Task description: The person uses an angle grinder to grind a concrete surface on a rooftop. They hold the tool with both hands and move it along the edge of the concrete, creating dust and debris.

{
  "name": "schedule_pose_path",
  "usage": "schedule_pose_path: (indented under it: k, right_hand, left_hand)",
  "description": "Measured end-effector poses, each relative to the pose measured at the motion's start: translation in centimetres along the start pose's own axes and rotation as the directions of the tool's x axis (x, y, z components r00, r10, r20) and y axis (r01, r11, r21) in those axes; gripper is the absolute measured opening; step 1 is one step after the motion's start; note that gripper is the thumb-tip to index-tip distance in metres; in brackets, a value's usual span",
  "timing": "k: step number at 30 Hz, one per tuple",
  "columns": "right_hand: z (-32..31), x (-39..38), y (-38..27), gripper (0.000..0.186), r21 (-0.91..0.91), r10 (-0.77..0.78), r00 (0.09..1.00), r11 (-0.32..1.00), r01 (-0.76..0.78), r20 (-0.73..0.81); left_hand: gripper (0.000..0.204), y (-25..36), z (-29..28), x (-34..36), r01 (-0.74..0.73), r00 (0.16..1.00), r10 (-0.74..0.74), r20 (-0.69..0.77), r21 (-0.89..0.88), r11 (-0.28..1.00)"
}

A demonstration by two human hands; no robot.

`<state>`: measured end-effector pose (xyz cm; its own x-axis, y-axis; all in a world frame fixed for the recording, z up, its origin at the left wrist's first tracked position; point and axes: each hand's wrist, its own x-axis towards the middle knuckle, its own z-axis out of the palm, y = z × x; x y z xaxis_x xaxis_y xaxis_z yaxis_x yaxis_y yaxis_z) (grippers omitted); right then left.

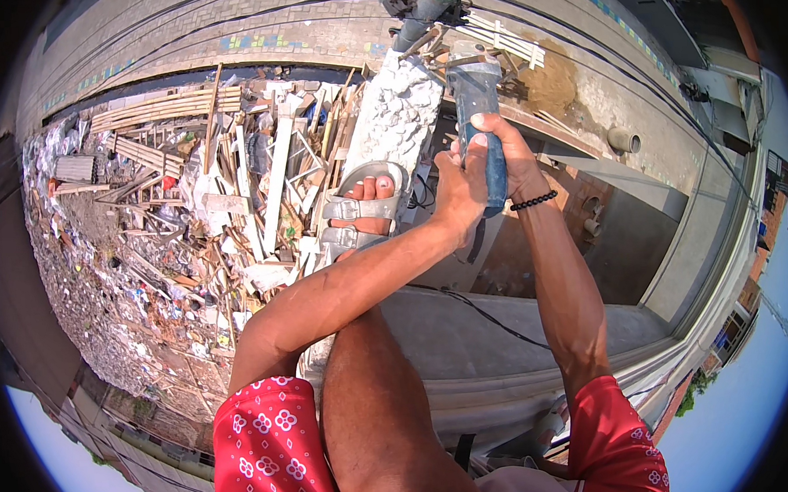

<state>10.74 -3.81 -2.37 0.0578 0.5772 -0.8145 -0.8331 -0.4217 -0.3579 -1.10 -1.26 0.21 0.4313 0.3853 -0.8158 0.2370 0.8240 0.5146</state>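
Both of my hands grip a dusty blue-and-grey power tool, its wide grey end pointing away from me. My left hand is wrapped around the near blue part from the left. On its right side my right hand is closed, the thumb lying over the top; a black bead bracelet circles that wrist. The tool's working tip cannot be made out. Just left of the tool runs a rough, broken white wall top. My sandalled foot stands on it.
Far below on the left lies a heap of broken timber and rubbish. A post with bundled wires rises beyond the wall. To the right drops a deep walled space. A black cable trails across the ledge near me.
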Motion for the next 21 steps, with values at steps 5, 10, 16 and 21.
schedule_pose_path:
  k: [5, 10, 16, 21]
  right_hand:
    - [0.1, 0.0, -0.1, 0.042, 0.007, 0.021, 1.0, 1.0, -0.021, 0.014]
    - [0.0, 0.2, 0.0, 0.042, -0.006, 0.007, 1.0, 1.0, -0.007, -0.002]
    - [-0.4, 0.0, 0.2, 0.041, 0.01, 0.016, 1.0, 1.0, -0.016, 0.027]
    - [-0.2, 0.1, 0.1, 0.039, 0.027, 0.026, 0.999, 0.999, -0.026, 0.022]
  left_hand:
    - [0.074, -0.6, -0.1, 0.6, 0.009, 1.0, -0.009, 0.002, -0.011, 1.0]
    - [0.068, -1.2, 0.0, 1.0, -0.066, 0.997, 0.064, -0.032, -0.047, 0.997]
    - [0.074, -0.8, 0.0, 0.4, -0.02, 1.0, 0.02, 0.008, -0.029, 0.999]
    - [0.076, -0.4, -0.2, 0.5, 0.008, 0.999, -0.008, 0.032, -0.009, 1.0]
